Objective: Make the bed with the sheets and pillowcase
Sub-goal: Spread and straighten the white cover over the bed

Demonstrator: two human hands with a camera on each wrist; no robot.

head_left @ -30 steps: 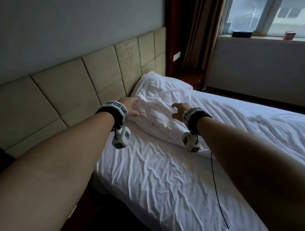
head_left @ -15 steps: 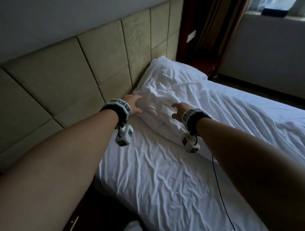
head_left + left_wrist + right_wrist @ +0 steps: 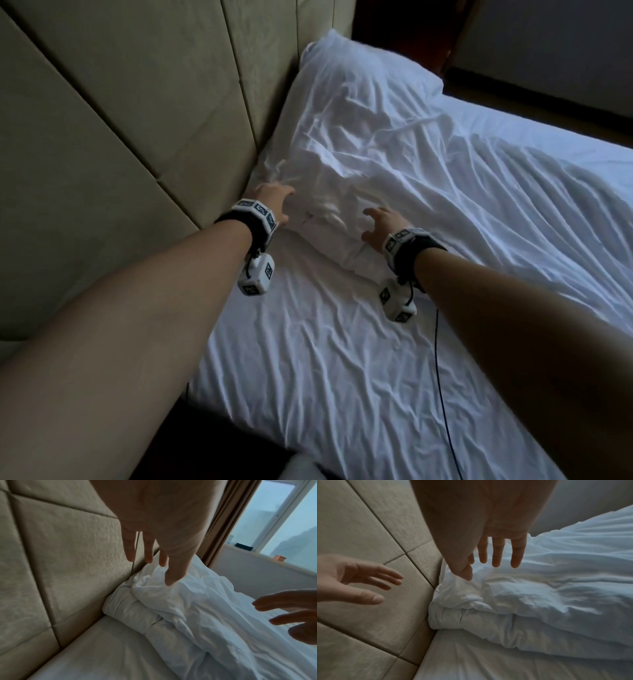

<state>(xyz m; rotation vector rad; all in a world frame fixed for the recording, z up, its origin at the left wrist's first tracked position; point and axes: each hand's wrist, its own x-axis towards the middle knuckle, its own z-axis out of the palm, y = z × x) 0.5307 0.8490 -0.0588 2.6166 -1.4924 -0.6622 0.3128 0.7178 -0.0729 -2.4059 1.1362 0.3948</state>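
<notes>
Headboard [image 3: 144,113] fills more of my view than before; left hand [image 3: 274,200] and right hand [image 3: 380,224], fingers spread and released, seemingly hover over the duvet [image 3: 394,161].

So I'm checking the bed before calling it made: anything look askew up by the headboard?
Yes. The duvet lies bunched and creased over the pillow, its rolled edge crumpled against the headboard.

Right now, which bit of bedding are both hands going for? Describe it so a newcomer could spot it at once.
Start at the padded beige headboard and follow it down to where it meets the white fitted sheet. Pressed into that corner lies the bunched, rolled end of the white duvet, just ahead of the open left hand and right hand. Unlike the smooth pillow farther along the headboard, it is a thick crumpled roll.
</notes>
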